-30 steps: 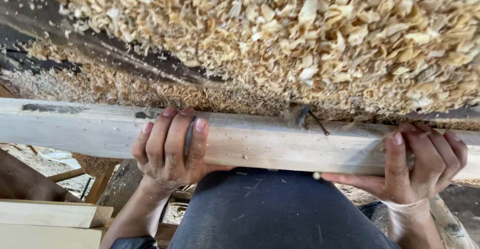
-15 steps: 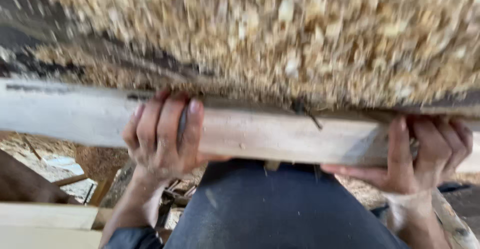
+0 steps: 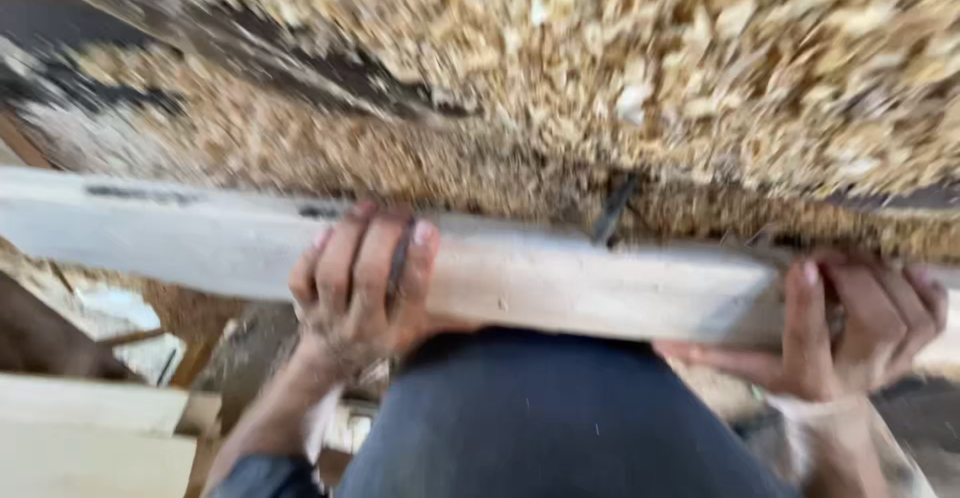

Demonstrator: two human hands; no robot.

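Observation:
A long pale wooden plank (image 3: 560,278) runs across the view from left to right, just above my thigh in dark trousers (image 3: 540,428). My left hand (image 3: 360,283) wraps over the plank near its middle, fingers curled over the top face. At the right edge my right hand (image 3: 860,323) grips the same plank from below and behind, fingers over its end part. The frame is blurred by motion.
A thick bed of wood shavings and sawdust (image 3: 620,68) covers the surface beyond the plank. A dark nail or metal piece (image 3: 612,210) sticks up at the plank's far edge. More pale boards (image 3: 80,428) lie at lower left, over wooden frame pieces.
The plank and both hands have shifted slightly rightward and down in view, with the grip unchanged. The picture has grown more blurred.

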